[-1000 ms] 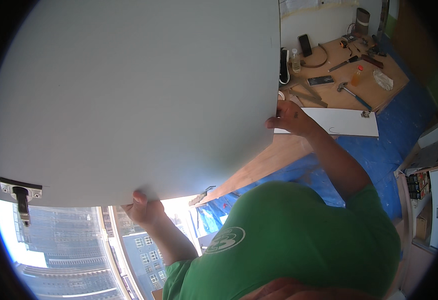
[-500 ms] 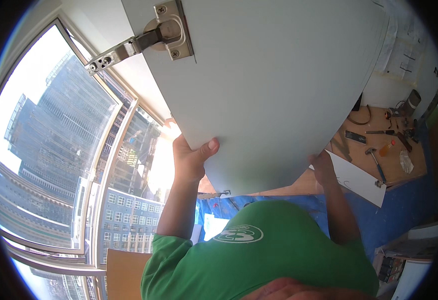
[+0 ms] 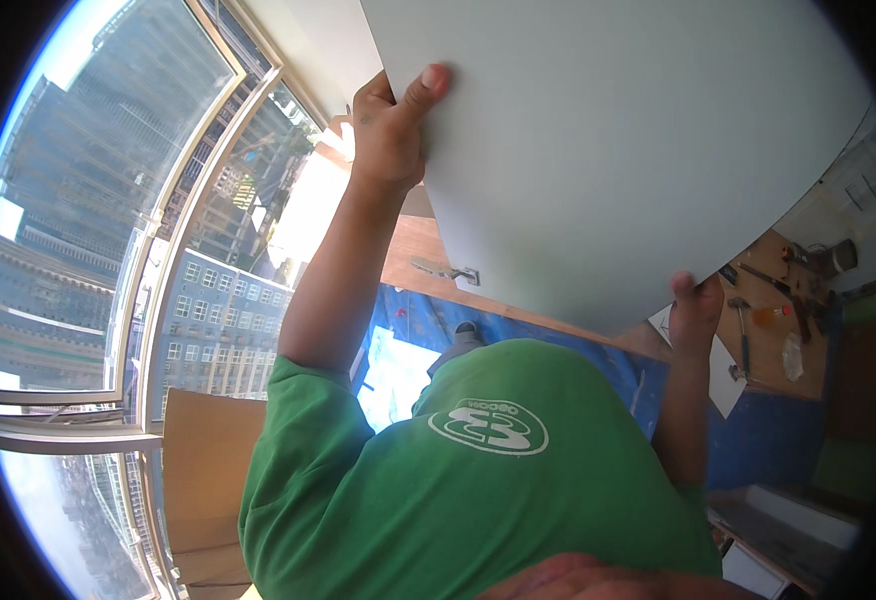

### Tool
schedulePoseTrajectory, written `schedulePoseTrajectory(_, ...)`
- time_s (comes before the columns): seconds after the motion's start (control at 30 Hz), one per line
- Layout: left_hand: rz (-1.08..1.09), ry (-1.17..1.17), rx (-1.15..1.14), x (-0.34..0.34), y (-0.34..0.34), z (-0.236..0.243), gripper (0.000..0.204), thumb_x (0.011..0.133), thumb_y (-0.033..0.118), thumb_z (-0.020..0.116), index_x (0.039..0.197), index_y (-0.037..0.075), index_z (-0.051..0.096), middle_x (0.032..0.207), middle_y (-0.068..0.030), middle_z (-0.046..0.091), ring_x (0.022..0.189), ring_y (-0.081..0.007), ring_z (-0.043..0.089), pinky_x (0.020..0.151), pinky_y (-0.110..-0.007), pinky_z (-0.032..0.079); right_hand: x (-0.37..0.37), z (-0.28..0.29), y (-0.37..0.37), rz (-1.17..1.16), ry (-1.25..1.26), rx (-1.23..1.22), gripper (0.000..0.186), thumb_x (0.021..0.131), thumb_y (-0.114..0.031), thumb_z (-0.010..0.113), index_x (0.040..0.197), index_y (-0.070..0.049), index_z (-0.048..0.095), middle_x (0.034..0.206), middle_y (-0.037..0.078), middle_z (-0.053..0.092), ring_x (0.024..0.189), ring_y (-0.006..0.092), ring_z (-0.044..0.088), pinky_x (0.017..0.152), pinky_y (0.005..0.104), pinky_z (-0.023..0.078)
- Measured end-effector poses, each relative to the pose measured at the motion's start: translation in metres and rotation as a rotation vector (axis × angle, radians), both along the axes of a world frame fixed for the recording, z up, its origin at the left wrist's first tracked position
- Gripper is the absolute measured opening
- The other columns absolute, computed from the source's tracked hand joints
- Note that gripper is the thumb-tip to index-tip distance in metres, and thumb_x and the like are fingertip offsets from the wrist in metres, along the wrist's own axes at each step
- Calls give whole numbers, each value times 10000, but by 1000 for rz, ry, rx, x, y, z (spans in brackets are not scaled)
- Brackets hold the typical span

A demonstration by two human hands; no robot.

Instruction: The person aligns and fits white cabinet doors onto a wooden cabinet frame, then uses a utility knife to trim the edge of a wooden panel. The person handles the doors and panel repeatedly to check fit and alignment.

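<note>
I hold a large pale grey cabinet door (image 3: 608, 150) up in front of me, tilted, with its upper part out of view. My left hand (image 3: 390, 130) is closed round its left edge, thumb flat on the grey face, the other fingers mostly hidden behind. At the lower right edge my right hand (image 3: 696, 305) grips the door, its thumb at the rim. A metal hinge (image 3: 448, 271) sits by the door's left edge near the lower corner, its arm sticking out to the left.
Beyond the right hand, a wooden worktop (image 3: 783, 345) carries a hammer (image 3: 743, 335), other tools and a clear plastic bag (image 3: 792, 357). A white board (image 3: 723, 375) juts from it. Blue sheeting (image 3: 758, 440) covers the floor. Tall windows (image 3: 148, 230) and a brown board (image 3: 213, 480) stand at left.
The door and both hands have moved up in the view, the right hand also further right. The door's upper hinge has left the view. More floor shows below.
</note>
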State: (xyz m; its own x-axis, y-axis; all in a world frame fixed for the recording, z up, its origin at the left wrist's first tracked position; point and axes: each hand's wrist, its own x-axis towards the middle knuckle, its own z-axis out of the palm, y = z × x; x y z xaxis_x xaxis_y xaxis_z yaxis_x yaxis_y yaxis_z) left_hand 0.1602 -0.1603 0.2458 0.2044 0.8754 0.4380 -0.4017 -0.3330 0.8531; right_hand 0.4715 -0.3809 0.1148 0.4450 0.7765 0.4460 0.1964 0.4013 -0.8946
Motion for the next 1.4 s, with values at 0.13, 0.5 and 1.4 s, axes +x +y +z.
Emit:
schedulePoseTrajectory(0.13,185,-134,-81,-1,21,-39,877,965,702,607,1298,-109,569,1224,-161,667,1109,-231,677,926,-351,583,-15,46,-2,37,-14,-17,383,959,-327,814,1068,2,653,892,-15,607,812,100,540,753,288,468)
schedulePoseTrajectory(0.5,232,-501,-536,-8,-2,-180,793,1075,714,125,1633,175,287,1615,-65,402,1483,-286,397,1222,-440,355,-46,108,9,107,-689,-260,386,831,-328,887,942,-18,685,823,108,644,701,266,599,653,394,490)
schedulePoseTrajectory(1.4,234,-607,-1311,-66,31,-421,638,1000,589,506,1468,156,531,1477,-107,581,1344,-343,547,1085,-616,434,-185,-8,115,583,-1264,-219,273,783,-245,816,865,-101,599,913,80,592,896,300,623,777,427,494)
